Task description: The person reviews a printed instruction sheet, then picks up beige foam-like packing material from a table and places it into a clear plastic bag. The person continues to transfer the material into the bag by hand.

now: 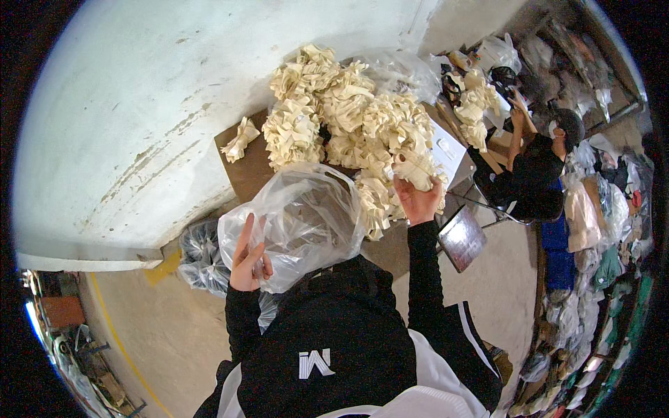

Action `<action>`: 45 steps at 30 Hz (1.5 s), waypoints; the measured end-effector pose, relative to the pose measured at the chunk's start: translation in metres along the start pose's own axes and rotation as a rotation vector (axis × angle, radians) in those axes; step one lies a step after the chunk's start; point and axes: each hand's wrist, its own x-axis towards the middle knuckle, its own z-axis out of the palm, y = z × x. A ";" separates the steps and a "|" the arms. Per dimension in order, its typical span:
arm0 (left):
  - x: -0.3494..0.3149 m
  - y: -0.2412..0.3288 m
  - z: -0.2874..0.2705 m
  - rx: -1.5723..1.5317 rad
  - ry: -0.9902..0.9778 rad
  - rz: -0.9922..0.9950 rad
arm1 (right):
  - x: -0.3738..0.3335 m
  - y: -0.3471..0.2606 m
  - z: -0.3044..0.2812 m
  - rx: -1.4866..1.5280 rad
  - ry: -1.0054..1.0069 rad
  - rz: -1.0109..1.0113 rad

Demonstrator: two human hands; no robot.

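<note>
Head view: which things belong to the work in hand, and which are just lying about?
Apparently in use:
Clear bag, at the left hand
Cream bundle, in the right hand
Cream pile
Table

Seemingly just lying about:
Stool
Bagged goods, far right

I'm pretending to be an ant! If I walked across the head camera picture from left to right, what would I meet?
Reddish-brown box → left hand by the clear plastic bag → right hand with a cream bundle → person in black → green bundle.
</note>
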 end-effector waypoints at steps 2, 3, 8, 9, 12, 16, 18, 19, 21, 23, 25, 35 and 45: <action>0.003 -0.001 0.002 -0.035 -0.009 -0.040 | -0.009 0.003 -0.004 0.230 -0.056 0.067; 0.007 0.001 0.004 -0.032 -0.018 -0.043 | -0.013 0.004 -0.003 0.347 -0.101 0.136; 0.023 0.006 0.019 -0.053 -0.089 -0.055 | -0.020 0.012 0.001 0.544 -0.326 0.371; 0.026 0.009 0.024 -0.054 -0.108 -0.049 | -0.022 0.015 0.003 0.523 -0.407 0.405; 0.032 0.022 0.048 -0.056 -0.162 -0.042 | -0.025 0.015 -0.010 0.406 -0.316 0.379; 0.034 0.033 0.071 -0.037 -0.170 -0.026 | -0.037 0.015 0.016 -0.012 0.127 0.203; 0.035 0.031 0.079 -0.028 -0.171 -0.022 | -0.037 0.013 0.012 -0.145 0.012 0.260; 0.037 0.029 0.083 -0.028 -0.173 -0.019 | -0.036 0.012 0.011 -0.213 -0.050 0.282; 0.038 0.026 0.088 -0.016 -0.164 -0.015 | -0.030 0.011 0.010 -0.112 -0.284 0.425; 0.041 0.025 0.093 0.007 -0.148 0.000 | -0.023 0.010 0.009 -0.058 -0.470 0.521; 0.044 0.025 0.094 -0.053 -0.121 0.002 | -0.005 0.012 0.005 0.042 -0.612 0.616; 0.075 -0.037 0.110 0.514 0.135 0.462 | -0.016 0.041 0.077 -0.488 -0.426 0.619; 0.090 -0.058 0.084 0.215 0.424 0.146 | -0.022 0.062 0.138 -0.844 -0.474 0.634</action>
